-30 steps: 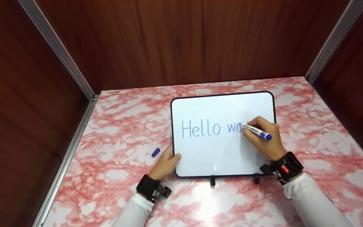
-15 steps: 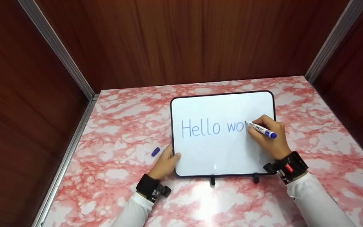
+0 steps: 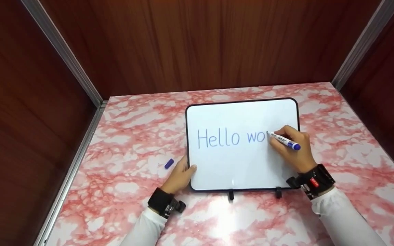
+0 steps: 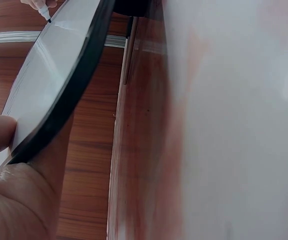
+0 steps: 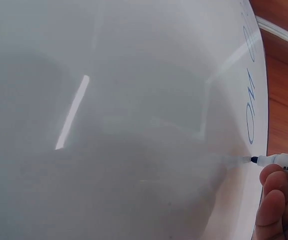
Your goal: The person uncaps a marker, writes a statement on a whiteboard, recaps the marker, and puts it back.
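A whiteboard (image 3: 231, 167) with a dark rim leans on a stand with black feet (image 3: 231, 195), bearing "Hello wo" in blue writing (image 3: 218, 138). My left hand (image 3: 179, 177) grips its lower left edge, thumb on the front face and the other fingers hidden behind. Between the thumb and fingers of my right hand (image 3: 294, 148) is a white whiteboard marker (image 3: 282, 139) with a blue end. Its dark tip (image 5: 254, 160) is right at the board surface, just right of the "o". A loose blue marker cap (image 3: 169, 163) lies on the table, left of my left hand.
The table (image 3: 121, 201) has a red and white marbled top. Brown wood-grain panels (image 3: 197, 44) rise behind it and on both sides, with metal strips (image 3: 70, 65) at the corners. Each wrist wears a black strap (image 3: 315, 179) with a small camera.
My right hand has moved the marker right and slightly up, from the "o" to just beyond it, then stayed nearly still over the last half second. My left hand keeps its hold.
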Demonstrator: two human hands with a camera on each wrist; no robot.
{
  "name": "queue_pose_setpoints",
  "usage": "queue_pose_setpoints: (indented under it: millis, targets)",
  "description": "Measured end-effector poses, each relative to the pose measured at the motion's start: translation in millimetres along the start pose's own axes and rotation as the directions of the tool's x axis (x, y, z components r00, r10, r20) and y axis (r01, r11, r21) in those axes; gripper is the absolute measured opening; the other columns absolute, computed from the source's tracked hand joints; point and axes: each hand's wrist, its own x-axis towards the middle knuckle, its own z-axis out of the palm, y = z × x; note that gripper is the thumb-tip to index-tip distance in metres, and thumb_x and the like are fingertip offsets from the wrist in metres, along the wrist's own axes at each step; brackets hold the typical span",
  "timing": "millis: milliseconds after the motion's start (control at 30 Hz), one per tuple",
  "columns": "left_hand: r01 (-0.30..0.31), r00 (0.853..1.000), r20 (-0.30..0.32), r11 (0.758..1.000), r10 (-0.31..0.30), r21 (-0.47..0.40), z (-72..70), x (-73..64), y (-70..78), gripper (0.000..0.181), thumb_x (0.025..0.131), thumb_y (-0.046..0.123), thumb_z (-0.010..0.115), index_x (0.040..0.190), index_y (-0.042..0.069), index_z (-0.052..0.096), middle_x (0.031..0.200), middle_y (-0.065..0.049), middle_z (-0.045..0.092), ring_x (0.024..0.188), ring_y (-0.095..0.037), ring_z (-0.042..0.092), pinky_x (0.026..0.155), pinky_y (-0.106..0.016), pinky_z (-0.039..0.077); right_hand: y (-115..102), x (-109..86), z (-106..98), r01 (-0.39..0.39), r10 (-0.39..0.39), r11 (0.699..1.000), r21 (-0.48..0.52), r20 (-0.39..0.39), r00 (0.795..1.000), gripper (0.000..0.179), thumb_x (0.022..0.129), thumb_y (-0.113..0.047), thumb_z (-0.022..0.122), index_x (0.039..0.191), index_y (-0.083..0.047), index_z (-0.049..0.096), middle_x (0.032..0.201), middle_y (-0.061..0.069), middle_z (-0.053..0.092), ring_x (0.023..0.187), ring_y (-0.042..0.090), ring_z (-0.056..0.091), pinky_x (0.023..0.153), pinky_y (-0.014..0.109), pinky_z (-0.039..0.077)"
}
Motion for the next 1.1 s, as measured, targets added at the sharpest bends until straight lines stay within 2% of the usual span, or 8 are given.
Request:
queue_pose_setpoints:
  millis: [67, 233, 367, 700, 867, 1100]
  targets:
    - [-0.010, 1.000, 0.007, 1.000, 0.010, 0.009, 0.2, -0.6, 3.1, 0.046, 0.098, -0.006, 0.039, 0.143, -0.007, 0.035, 0.130, -0.023, 0.055, 0.112, -0.028, 0.058, 0.097, -0.037, 0.048, -6.7, 0.6, -1.0, 0.011, -0.011, 1.000, 0.004, -0.003, 1.000, 0.019, 0.070, 0.009, 0.078, 0.073, -0.004, 0.065, 0.067, 0.002, 0.068, 0.053, 0.009, 0.056, 0.049, 0.012, 0.041]
    - [-0.043, 0.999, 0.026, 0.999, 0.042, 0.018, 3.7, -6.8, 22.5, 0.047, 0.096, -0.010, 0.039, 0.142, -0.012, 0.033, 0.130, -0.027, 0.054, 0.113, -0.031, 0.057, 0.098, -0.039, 0.047, -27.7, 2.3, -5.0, 0.041, -0.040, 0.999, 0.019, -0.011, 0.999, 0.018, 0.068, 0.013, 0.075, 0.070, -0.001, 0.063, 0.065, 0.006, 0.066, 0.051, 0.009, 0.053, 0.049, 0.013, 0.038]
    - [-0.051, 0.998, 0.023, 0.998, 0.050, 0.025, 5.9, -10.0, 31.6, 0.049, 0.095, -0.010, 0.039, 0.143, -0.012, 0.031, 0.131, -0.028, 0.052, 0.113, -0.032, 0.056, 0.098, -0.039, 0.046, -32.5, 1.3, -5.5, 0.057, -0.056, 0.998, 0.034, -0.015, 0.998, 0.018, 0.067, 0.013, 0.074, 0.068, -0.001, 0.062, 0.064, 0.007, 0.066, 0.050, 0.009, 0.051, 0.047, 0.013, 0.036]
    - [-0.030, 1.000, 0.006, 0.999, 0.030, 0.027, 5.9, -9.2, 30.0, 0.049, 0.096, -0.009, 0.039, 0.144, -0.012, 0.031, 0.134, -0.027, 0.051, 0.116, -0.031, 0.054, 0.100, -0.038, 0.045, -34.9, -4.1, -6.7, 0.080, -0.081, 0.996, 0.042, 0.014, 0.997, 0.023, 0.065, 0.017, 0.073, 0.066, -0.002, 0.061, 0.059, 0.002, 0.062, 0.047, 0.010, 0.049, 0.045, 0.014, 0.036]
    - [-0.013, 1.000, -0.002, 0.999, 0.013, 0.048, 4.8, -9.2, 30.5, 0.047, 0.096, -0.008, 0.040, 0.142, -0.011, 0.034, 0.130, -0.027, 0.053, 0.112, -0.030, 0.057, 0.096, -0.037, 0.048, -33.9, -7.8, -5.9, 0.069, -0.070, 0.997, 0.030, 0.015, 0.997, 0.023, 0.064, 0.016, 0.073, 0.066, -0.004, 0.061, 0.058, 0.000, 0.060, 0.047, 0.008, 0.048, 0.044, 0.014, 0.036]
    - [-0.017, 1.000, 0.010, 0.999, 0.017, 0.036, 4.3, -9.0, 30.0, 0.047, 0.096, -0.008, 0.040, 0.142, -0.010, 0.035, 0.127, -0.026, 0.056, 0.109, -0.030, 0.059, 0.093, -0.037, 0.050, -33.3, -9.4, -6.2, 0.058, -0.058, 0.998, 0.034, 0.015, 0.998, 0.022, 0.065, 0.015, 0.073, 0.066, -0.004, 0.061, 0.058, -0.001, 0.060, 0.047, 0.007, 0.047, 0.044, 0.014, 0.035]
